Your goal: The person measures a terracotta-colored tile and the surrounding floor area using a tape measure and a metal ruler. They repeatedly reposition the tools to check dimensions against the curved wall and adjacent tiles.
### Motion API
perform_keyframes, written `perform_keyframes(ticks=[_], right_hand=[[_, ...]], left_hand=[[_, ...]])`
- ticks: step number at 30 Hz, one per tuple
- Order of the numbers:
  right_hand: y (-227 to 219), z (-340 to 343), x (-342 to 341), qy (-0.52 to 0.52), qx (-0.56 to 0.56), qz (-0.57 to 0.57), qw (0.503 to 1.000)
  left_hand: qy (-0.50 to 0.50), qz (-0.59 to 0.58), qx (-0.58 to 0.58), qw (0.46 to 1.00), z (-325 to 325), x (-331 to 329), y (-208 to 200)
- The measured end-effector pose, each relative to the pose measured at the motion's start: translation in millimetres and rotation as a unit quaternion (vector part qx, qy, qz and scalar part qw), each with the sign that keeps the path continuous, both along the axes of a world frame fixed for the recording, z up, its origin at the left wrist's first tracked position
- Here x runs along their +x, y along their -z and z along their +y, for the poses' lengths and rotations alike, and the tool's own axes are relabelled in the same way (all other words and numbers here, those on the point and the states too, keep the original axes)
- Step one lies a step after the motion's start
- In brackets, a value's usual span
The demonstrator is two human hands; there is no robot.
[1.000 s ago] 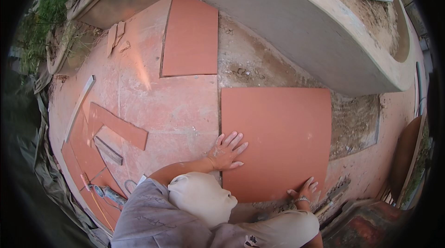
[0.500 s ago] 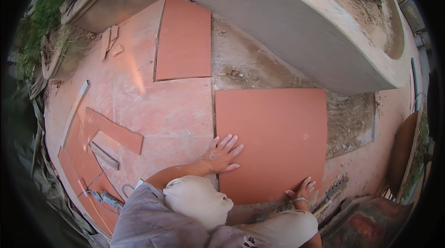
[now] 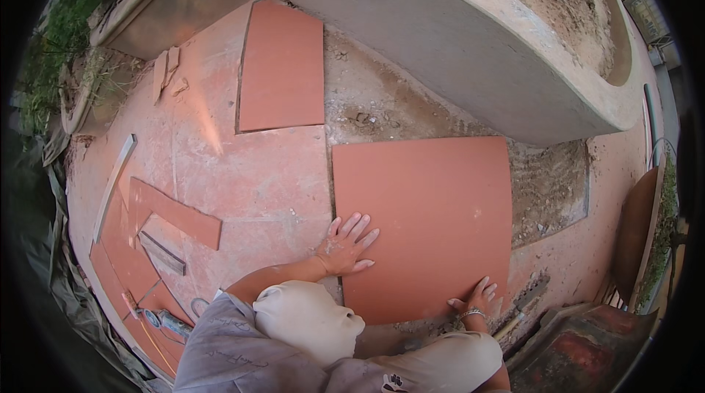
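1) we are resting our left hand (image 3: 349,245) flat over the left edge of a large reddish tile (image 3: 429,209), its fingers spreading apart
2) our right hand (image 3: 479,297) is touching the tile's near edge, close to the right corner, with thumb and fingers standing apart; a bracelet (image 3: 472,313) is circling that wrist
3) the tile is lying flat just beyond our knees (image 3: 308,319), with worn pink paving (image 3: 264,180) running along its left side and rough ground (image 3: 551,187) showing on its right
4) farther ahead, a smaller reddish tile (image 3: 283,70) is lying near a curved grey wall (image 3: 440,33)
5) beside our right hand, a trowel-like tool (image 3: 530,294) is lying on the ground
6) on our left, an l-shaped tile piece (image 3: 183,218) is lying near a dark bar (image 3: 163,252), and a pale bar (image 3: 114,189) is stretching past them
7) a blue-grey power tool (image 3: 169,323) is resting nearby
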State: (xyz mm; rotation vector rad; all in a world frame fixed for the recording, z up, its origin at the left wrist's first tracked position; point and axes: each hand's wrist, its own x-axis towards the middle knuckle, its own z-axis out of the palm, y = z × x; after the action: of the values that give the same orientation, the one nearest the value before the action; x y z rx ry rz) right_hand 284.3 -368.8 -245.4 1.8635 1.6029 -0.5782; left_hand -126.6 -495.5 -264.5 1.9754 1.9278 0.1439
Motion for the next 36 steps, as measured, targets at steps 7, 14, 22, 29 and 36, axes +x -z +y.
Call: perform_keyframes(ticks=[7,14,22,29,36], right_hand=[[-3,2,-3,0.01,-0.006,0.003,1.0],[-1,1,-1,0.011,-0.005,0.002,1.0],[-8,0,-7,0.021,-0.004,0.01,1.0],[-4,0,-3,0.03,-0.003,0.015,0.999],[4,-5,4,0.0,0.026,0.004,1.0]], left_hand=[[0.003,0.01,0.008,1.0,0,0,-1],[-0.001,0.001,0.011,1.0,1,0,-3],[0.001,-0.009,-0.008,1.0,1,-1,-8],[-0.004,0.003,0.008,1.0,2,0,-4],[-0.003,0.005,0.013,1.0,1,0,-1]])
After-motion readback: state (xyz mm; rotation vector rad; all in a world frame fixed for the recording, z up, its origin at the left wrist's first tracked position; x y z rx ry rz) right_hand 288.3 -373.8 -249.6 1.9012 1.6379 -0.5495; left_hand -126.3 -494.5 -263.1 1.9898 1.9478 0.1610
